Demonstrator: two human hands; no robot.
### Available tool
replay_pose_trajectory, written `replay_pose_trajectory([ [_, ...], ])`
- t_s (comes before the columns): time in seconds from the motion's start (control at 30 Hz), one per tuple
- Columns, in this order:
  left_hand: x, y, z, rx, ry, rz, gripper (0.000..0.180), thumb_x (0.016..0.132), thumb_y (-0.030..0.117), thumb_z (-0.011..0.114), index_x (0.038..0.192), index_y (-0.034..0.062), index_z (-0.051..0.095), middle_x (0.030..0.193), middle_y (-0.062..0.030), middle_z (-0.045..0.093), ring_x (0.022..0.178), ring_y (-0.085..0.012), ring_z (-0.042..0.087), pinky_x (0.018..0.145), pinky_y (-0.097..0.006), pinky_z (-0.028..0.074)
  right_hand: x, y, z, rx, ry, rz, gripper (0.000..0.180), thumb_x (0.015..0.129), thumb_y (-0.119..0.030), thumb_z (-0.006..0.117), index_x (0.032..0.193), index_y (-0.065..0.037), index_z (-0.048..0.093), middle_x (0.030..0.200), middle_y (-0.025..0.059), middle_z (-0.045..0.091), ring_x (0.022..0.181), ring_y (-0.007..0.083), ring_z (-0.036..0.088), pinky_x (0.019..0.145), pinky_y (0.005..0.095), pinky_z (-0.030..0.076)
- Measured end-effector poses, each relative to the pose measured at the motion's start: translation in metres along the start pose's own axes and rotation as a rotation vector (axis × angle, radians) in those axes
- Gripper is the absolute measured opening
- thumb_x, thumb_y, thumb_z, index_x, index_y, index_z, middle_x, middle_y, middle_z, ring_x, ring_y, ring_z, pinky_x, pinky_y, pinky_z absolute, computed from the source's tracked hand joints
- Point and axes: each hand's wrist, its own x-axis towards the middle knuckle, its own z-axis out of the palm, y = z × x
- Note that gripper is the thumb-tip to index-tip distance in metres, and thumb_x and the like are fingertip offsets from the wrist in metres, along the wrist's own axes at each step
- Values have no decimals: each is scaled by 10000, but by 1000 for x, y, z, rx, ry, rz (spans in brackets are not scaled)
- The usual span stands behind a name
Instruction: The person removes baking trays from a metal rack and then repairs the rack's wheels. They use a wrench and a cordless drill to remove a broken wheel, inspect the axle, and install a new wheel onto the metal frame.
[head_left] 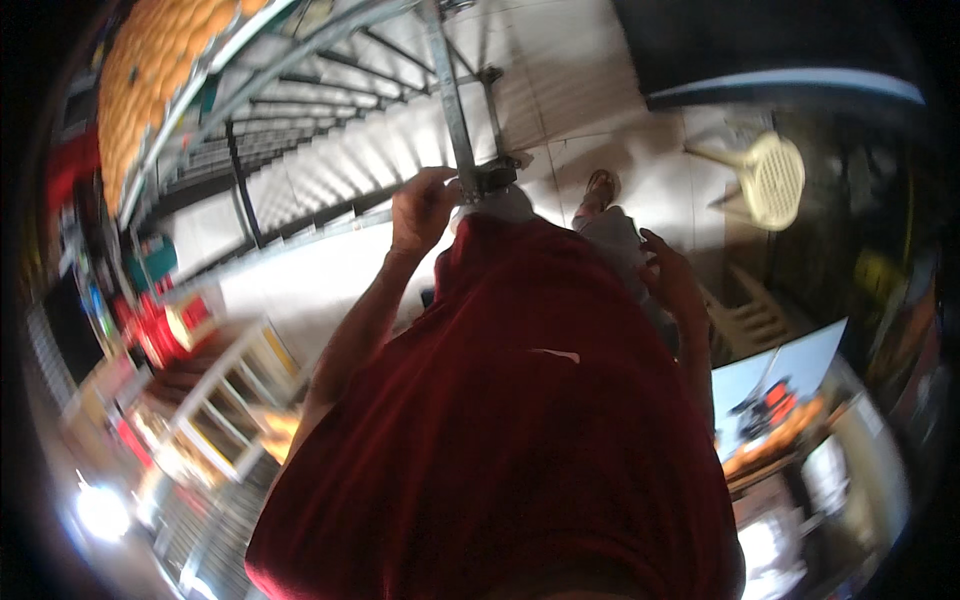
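Note:
My left hand [422, 212] is curled with its fingertips at the corner post of a grey metal rack [448, 95], seeming to grip it. Beside the fingers a dark fitting [495, 176] sits at the near end of that post; its kind is hard to make out. Rounded orange-brown items [160, 85], packed close together, lie on the rack's top at the left. My right hand [676, 282] hangs beside my right leg with its fingers apart and nothing in it. My dark red shirt hides much of the middle below.
Pale floor tiles [560, 100] lie ahead, with my sandalled foot [600, 188] on them. To the right stand a cream plastic stool [775, 180], a slatted chair [755, 312] and a bright picture panel [770, 400]. A white slatted frame [235, 400] and red things [155, 335] are at the left.

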Motion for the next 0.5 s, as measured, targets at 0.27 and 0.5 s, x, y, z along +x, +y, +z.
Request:
replay_pose_trajectory([
  [0.27, -132, 12, 124, -947, 285, -883, 348, 953, 167, 611, 1251, -7, 565, 1109, -104, 676, 1009, -177, 626, 870, -344, 502, 98, -35, -96, -172, -283, -152, 498, 912, -166, 664, 1374, -44, 523, 1121, 138, 703, 881, 226, 704, 792, 351, 545],
  [0.5, -128, -30, 242, -1562, 700, -583, 320, 950, 26, 612, 1262, 17, 545, 1175, -114, 652, 1070, -199, 640, 948, -334, 524, 176, -89, 4, -221, -666, -466, 451, 959, -83, 608, 1393, -18, 505, 1177, 119, 669, 1037, 162, 643, 902, 305, 508],
])
